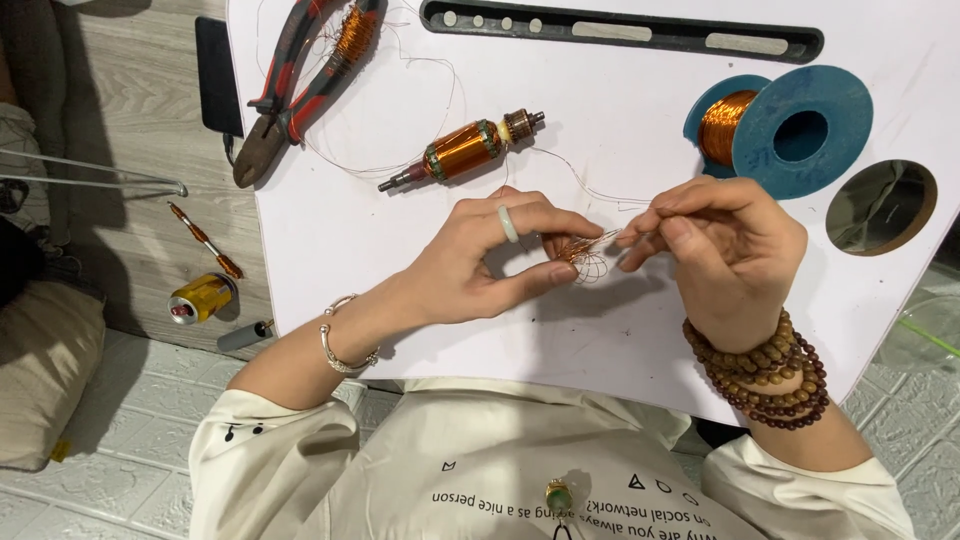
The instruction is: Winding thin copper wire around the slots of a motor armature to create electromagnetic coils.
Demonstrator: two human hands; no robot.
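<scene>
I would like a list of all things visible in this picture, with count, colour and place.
wire coil: one, copper, pinched between both hands
motor armature: one, copper and grey, table centre
wire spool: one, blue with copper wire, table right
pliers: one, red and black handles, table upper left
slotted bar: one, black, table top edge
table: one, white, round hole at right
can: one, yellow, floor left
phone: one, black, beside table's left edge
left hand: ring, silver bangle
right hand: brown bead bracelets
</scene>
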